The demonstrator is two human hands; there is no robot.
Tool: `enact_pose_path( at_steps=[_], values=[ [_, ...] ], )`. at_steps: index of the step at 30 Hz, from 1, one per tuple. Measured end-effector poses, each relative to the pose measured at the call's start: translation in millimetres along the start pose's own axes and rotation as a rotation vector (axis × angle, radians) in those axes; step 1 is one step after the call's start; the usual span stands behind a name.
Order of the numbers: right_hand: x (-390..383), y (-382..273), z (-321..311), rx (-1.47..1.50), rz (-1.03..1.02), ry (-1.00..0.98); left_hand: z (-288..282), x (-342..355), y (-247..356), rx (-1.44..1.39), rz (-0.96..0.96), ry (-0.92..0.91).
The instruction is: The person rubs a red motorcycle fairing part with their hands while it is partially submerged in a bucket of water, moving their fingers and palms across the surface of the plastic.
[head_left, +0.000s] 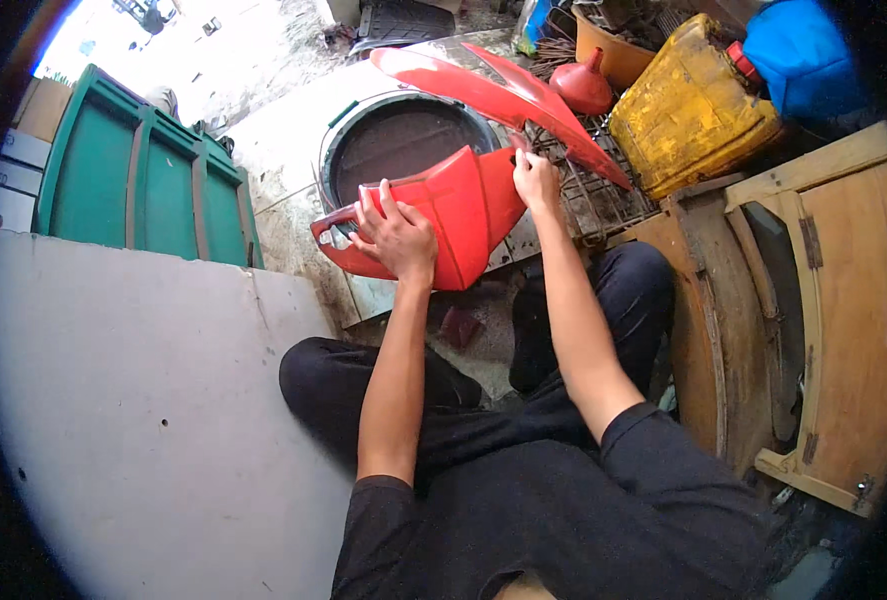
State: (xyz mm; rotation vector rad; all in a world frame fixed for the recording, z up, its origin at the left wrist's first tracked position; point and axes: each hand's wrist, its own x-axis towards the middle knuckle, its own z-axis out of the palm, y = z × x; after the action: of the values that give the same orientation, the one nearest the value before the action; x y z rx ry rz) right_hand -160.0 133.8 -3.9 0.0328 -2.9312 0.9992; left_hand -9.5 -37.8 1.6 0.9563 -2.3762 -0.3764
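Observation:
A glossy red plastic vehicle body panel (453,205) is tilted in front of me, across the near rim of a round dark bucket (335,150). My left hand (398,238) lies on the panel's left part with its fingers spread, fingertips close to the upper edge. Beside those fingers, a small clear or whitish patch shows at the panel's left end; I cannot tell what it is. At the narrow right end, my right hand (536,182) grips the panel with fingers closed. Dark liquid (403,140) shows in the bucket behind the panel.
Another long red panel (523,95) lies on a wire rack (588,200) beyond my right hand. A red funnel (583,85), a dirty yellow jerrycan (698,110) and a blue container (803,60) stand farther right. Wooden furniture (853,310) flanks my right; a white board (153,400) flanks my left.

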Motion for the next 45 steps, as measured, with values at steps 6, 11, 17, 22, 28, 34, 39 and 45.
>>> enact_pose_path(
  at_steps=[6, 11, 17, 22, 28, 34, 39, 45],
  values=[
    [-21, 4, 10, 0.025, -0.023, 0.135, 3, -1, 7, -0.009, 0.004, -0.004],
    [16, -9, 14, -0.019, 0.011, 0.027, 3, 1, 3, 0.001, -0.008, -0.005],
    [29, 19, 18, 0.023, -0.024, 0.07, 3, -3, 16, -0.031, 0.009, -0.014],
    [-54, 11, 32, 0.165, -0.132, 0.297, 3, -4, 2, -0.012, 0.003, -0.004],
    [-100, 12, 41, 0.183, -0.193, 0.253, 3, -3, 7, -0.027, -0.009, -0.015],
    [-35, -14, 29, -0.048, -0.151, 0.065, 3, -2, 11, -0.028, -0.004, -0.018],
    [-55, -37, 32, 0.131, -0.281, 0.067, 2, -1, 4, -0.051, -0.024, -0.034],
    [-96, -23, 33, 0.092, -0.286, 0.062, -1, -3, 6, -0.023, -0.014, 0.0]
  ],
)
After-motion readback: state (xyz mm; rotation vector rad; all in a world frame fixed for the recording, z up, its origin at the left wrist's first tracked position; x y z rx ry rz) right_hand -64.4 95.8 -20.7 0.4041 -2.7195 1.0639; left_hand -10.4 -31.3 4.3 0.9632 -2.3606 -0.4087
